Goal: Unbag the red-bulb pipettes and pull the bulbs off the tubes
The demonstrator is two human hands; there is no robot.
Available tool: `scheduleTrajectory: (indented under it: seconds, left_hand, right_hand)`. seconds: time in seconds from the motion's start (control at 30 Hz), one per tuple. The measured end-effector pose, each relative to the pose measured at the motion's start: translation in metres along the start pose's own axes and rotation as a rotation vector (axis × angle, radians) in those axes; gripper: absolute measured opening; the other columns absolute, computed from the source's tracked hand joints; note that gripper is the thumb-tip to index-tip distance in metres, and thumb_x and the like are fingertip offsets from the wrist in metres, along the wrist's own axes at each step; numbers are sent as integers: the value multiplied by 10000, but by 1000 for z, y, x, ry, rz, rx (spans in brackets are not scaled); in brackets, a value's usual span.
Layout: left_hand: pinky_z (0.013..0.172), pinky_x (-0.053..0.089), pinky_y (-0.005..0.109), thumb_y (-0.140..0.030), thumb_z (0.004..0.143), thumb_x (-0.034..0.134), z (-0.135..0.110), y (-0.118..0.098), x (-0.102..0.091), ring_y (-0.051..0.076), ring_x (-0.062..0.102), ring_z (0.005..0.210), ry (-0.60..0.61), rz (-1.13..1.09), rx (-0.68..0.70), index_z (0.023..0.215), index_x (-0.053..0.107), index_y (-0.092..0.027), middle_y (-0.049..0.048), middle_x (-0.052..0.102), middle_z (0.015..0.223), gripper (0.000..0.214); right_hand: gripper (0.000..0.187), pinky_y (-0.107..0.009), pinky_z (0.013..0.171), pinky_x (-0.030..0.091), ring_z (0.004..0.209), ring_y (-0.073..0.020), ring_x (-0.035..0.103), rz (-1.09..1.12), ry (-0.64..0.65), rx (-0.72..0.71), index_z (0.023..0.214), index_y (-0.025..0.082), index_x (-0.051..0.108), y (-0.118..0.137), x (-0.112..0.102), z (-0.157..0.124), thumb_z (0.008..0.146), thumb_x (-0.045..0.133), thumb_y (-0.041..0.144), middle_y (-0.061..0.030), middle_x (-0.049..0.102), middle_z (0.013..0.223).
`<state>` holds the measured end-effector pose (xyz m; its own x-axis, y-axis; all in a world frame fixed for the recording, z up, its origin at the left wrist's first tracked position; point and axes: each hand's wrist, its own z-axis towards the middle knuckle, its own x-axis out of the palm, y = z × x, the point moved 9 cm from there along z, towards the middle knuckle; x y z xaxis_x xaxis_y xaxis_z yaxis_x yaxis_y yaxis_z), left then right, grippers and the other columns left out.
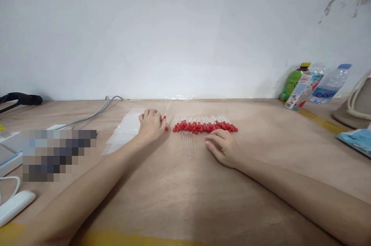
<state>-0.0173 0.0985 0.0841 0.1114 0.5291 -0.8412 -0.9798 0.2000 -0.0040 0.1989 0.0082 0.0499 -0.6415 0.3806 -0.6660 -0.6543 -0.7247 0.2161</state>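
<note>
At ten o'clock from the thin wires [187, 144], your left grip [151, 125] pinches a red-tipped stick [165, 117], while your right grip [222, 148] (thumb and fingers apart) rests at three, the red-tipped row [199, 126] at one.

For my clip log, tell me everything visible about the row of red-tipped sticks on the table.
The row of red-tipped sticks lies crowded and partly overlapping on the brown table. Rounded red heads face the near side; thin, pale stems point toward the wall. Their material is hard to tell. Thin wire-like pieces lie just in front; the right hand rests close by, contact unclear.
</note>
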Motion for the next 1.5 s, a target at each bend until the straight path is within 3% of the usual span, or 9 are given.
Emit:
scheduleTrajectory:
  seconds: [0.07, 0.23, 0.4, 0.63, 0.8, 0.87, 1.0, 1.23, 1.5]
  left_hand:
    - [824, 328, 407, -293, 840, 390, -12, -15, -15, 246, 487, 939, -112, -62, 150, 800, 548, -156, 109, 591, 928, 213]
    - [779, 361, 332, -284, 873, 395, -46, -67, -22, 174, 534, 772, -126, -176, 501, 802, 511, -168, 40, 602, 772, 178]
    - [783, 375, 327, -223, 866, 426, -67, -98, -20, 167, 558, 805, -178, -223, 685, 770, 520, -175, 27, 626, 763, 142]
    - [850, 413, 340, -218, 853, 462, -69, -100, -19, 159, 579, 835, -229, -345, 732, 799, 555, -181, 31, 651, 814, 114]
    - [995, 320, 424, -340, 835, 506, -67, -103, -15, 231, 465, 1155, -183, -335, 700, 1121, 538, -167, 98, 577, 1169, 336]
    - [1025, 276, 460, -355, 849, 484, -67, -107, -9, 249, 400, 1220, -136, -306, 707, 1105, 567, -184, 93, 520, 1248, 319]
    - [1046, 269, 449, -295, 880, 445, -68, -111, -5, 220, 415, 1215, -127, -322, 733, 995, 623, -172, 70, 569, 1193, 245]
    - [1044, 290, 465, -279, 876, 453, -67, -111, -6, 216, 438, 1198, -127, -400, 729, 1031, 603, -162, 78, 600, 1147, 246]
    - [1040, 313, 434, -245, 893, 403, -69, -116, -2, 194, 447, 1191, -43, -416, 776, 980, 598, -161, 81, 590, 1163, 229]
  right_hand:
    - [267, -377, 809, 446, 947, -214, 524, -2, -62, 26, 1071, 187, 538, -6, -8, -2, 839, 461, 295, -103, 557, 1004]
    - [605, -448, 954, 384, 1181, -281, 391, -109, -202, 36, 1329, 181, 295, -8, -22, -4, 799, 520, 366, -148, 400, 1281]
    - [525, -459, 976, 341, 1193, -271, 392, -208, -111, -91, 1277, 198, 414, 0, -9, 0, 802, 531, 390, -120, 454, 1282]
    - [263, -454, 990, 319, 1147, -216, 463, -160, 64, -124, 1070, 244, 606, 0, 12, 6, 861, 466, 320, -33, 603, 1139]
    - [221, -442, 979, 345, 1123, -205, 488, -122, 57, -160, 1015, 249, 634, 6, 10, 7, 855, 488, 292, -16, 631, 1092]
    - [220, -447, 972, 355, 1112, -203, 500, -112, 49, -170, 1023, 259, 630, 7, 9, 7, 849, 499, 287, -19, 637, 1080]
    - [259, -442, 973, 373, 1116, -199, 503, -74, 48, -173, 1084, 240, 599, 7, 12, 6, 850, 493, 268, -34, 624, 1106]
    - [307, -415, 964, 427, 1106, -184, 524, 58, 69, -172, 1155, 188, 550, 4, 29, 5, 885, 425, 264, -78, 592, 1153]
    - [283, -401, 963, 441, 1083, -175, 541, 49, 39, -246, 1121, 195, 568, 13, 22, 3, 873, 432, 203, -64, 614, 1118]
